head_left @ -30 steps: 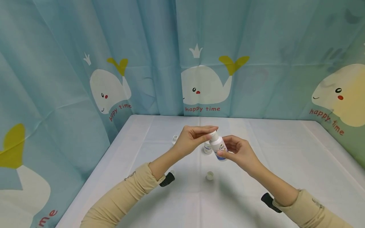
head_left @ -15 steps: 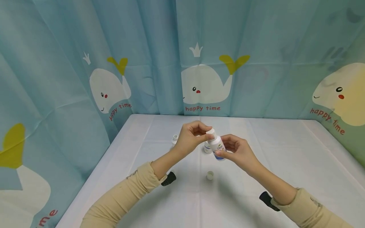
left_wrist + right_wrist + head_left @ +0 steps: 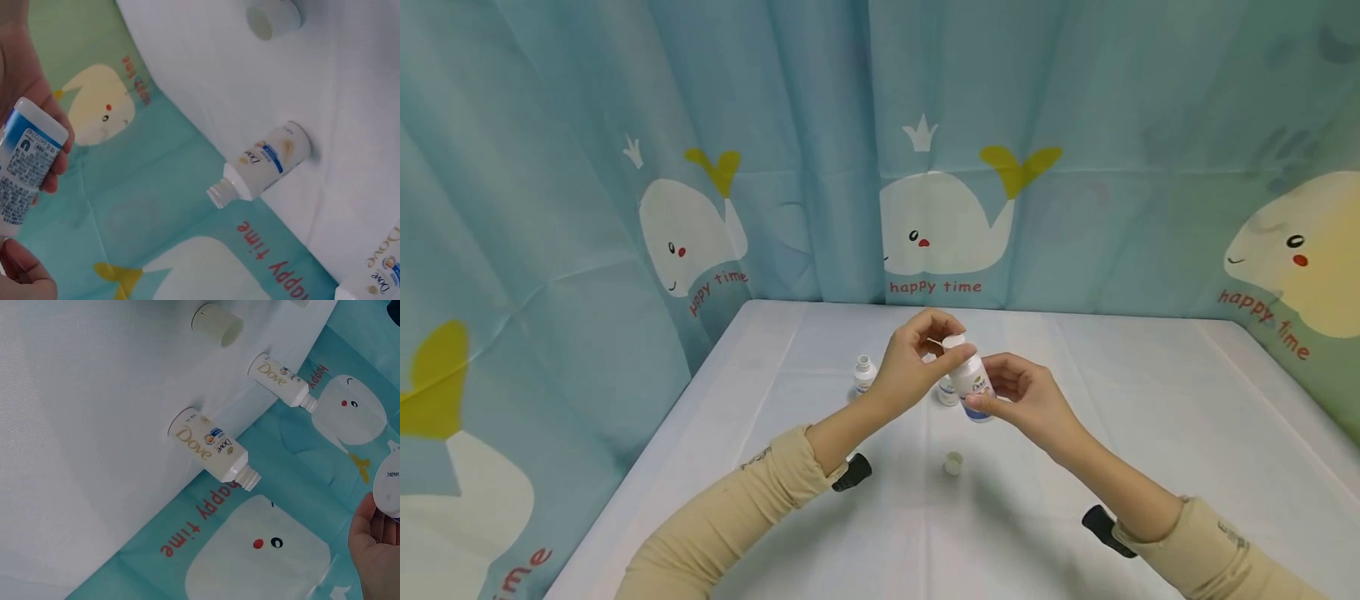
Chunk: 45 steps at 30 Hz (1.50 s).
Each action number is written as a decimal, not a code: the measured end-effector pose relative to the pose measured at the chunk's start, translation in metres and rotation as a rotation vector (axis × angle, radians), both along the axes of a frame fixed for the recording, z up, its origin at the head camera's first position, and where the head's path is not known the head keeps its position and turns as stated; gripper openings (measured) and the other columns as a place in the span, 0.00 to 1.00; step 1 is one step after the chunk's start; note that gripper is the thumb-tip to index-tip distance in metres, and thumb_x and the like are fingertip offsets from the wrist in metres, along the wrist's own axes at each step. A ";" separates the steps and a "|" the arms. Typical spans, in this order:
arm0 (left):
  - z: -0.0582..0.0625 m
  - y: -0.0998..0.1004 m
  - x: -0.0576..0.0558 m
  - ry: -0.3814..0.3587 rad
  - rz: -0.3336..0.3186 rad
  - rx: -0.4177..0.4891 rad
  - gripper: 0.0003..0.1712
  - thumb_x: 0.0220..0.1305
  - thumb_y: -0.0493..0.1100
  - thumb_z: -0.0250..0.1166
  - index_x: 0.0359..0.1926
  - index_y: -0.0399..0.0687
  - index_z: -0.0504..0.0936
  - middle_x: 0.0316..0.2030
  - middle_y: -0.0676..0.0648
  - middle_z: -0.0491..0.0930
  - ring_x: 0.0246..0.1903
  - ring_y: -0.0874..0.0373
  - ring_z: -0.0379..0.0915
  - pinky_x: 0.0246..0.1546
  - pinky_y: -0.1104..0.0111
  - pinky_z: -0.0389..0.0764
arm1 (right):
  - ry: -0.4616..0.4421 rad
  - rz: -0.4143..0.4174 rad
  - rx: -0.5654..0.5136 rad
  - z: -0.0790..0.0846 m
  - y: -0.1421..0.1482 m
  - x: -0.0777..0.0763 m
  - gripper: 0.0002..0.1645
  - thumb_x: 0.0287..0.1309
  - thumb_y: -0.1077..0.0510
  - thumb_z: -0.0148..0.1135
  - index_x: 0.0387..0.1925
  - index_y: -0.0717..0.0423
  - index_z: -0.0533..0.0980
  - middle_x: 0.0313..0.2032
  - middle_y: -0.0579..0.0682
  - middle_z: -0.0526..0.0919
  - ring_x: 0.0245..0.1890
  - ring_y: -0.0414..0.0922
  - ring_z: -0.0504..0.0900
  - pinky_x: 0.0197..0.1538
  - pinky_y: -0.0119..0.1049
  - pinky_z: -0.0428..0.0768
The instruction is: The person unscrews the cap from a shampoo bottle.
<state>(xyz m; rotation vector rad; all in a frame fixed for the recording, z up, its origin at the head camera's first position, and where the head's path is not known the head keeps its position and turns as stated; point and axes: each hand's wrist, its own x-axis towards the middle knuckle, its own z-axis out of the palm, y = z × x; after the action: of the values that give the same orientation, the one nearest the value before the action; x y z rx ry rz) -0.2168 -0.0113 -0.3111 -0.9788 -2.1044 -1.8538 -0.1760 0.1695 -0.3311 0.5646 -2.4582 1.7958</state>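
Note:
Over the middle of the table my right hand (image 3: 1036,407) grips the body of a white Dove bottle (image 3: 976,387) with a blue lower band, its top leaning left. My left hand (image 3: 910,365) pinches the white cap (image 3: 953,341) at the bottle's top between thumb and fingers. In the left wrist view the back label of this bottle (image 3: 28,165) faces the camera. The right wrist view catches its round base (image 3: 389,484) beside my right hand. Below the hands a loose pale cap (image 3: 952,463) lies on the table.
Two more white Dove bottles stand uncapped behind the hands: one to the left (image 3: 864,375), the other (image 3: 947,393) partly hidden by the held bottle. A white cloth covers the table (image 3: 1112,400). Blue whale-print curtains (image 3: 820,167) hang along its back and sides.
My left hand's fingers, stretched flat over the bottle top a second ago, are now bent around the cap, and the left wrist has turned and risen slightly. The right hand stays almost still.

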 end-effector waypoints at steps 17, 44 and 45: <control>0.004 -0.020 -0.005 -0.039 -0.332 -0.113 0.23 0.64 0.26 0.54 0.60 0.26 0.68 0.60 0.32 0.70 0.60 0.42 0.69 0.58 0.65 0.74 | -0.028 -0.023 0.035 0.000 0.004 0.002 0.23 0.54 0.60 0.67 0.49 0.67 0.73 0.45 0.61 0.81 0.36 0.37 0.81 0.43 0.26 0.81; 0.002 -0.006 0.003 -0.114 0.037 -0.028 0.14 0.49 0.30 0.71 0.37 0.31 0.76 0.37 0.34 0.79 0.28 0.69 0.75 0.34 0.73 0.80 | -0.012 -0.057 0.039 0.000 0.001 0.002 0.22 0.51 0.60 0.70 0.46 0.66 0.74 0.40 0.54 0.82 0.35 0.36 0.80 0.42 0.26 0.81; 0.001 -0.006 0.003 -0.117 0.041 -0.029 0.15 0.49 0.30 0.71 0.37 0.32 0.75 0.36 0.35 0.79 0.28 0.69 0.75 0.34 0.72 0.80 | -0.013 -0.055 0.034 0.000 0.000 0.002 0.22 0.51 0.60 0.70 0.46 0.66 0.74 0.40 0.52 0.82 0.35 0.36 0.80 0.42 0.26 0.81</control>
<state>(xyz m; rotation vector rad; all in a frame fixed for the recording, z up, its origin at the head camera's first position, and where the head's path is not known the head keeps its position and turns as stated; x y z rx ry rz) -0.2140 -0.0169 -0.3098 -0.8456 -2.2051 -1.9097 -0.1741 0.1698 -0.3309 0.4841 -2.4914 1.7472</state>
